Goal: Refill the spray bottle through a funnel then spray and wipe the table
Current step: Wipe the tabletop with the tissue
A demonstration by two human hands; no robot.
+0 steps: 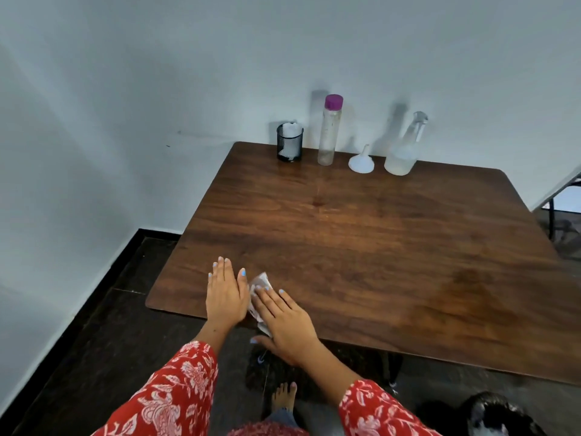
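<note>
A clear spray bottle (405, 149) with liquid in its base stands at the far edge of the brown wooden table (377, 247). Just left of it a white funnel (362, 161) rests mouth down. A tall clear bottle with a purple cap (329, 130) stands further left. At the near left corner my right hand (284, 322) presses flat on a crumpled white tissue (259, 286), which pokes out beside the fingers and under the palm. My left hand (225, 294) lies flat on the table, fingers together, touching the tissue's left side.
A black mesh cup holding white tissues (290, 143) stands at the far left corner. White walls run behind and to the left. Dark floor lies below, with my bare foot (284, 396) under the near table edge. A metal frame (562, 212) stands at the right.
</note>
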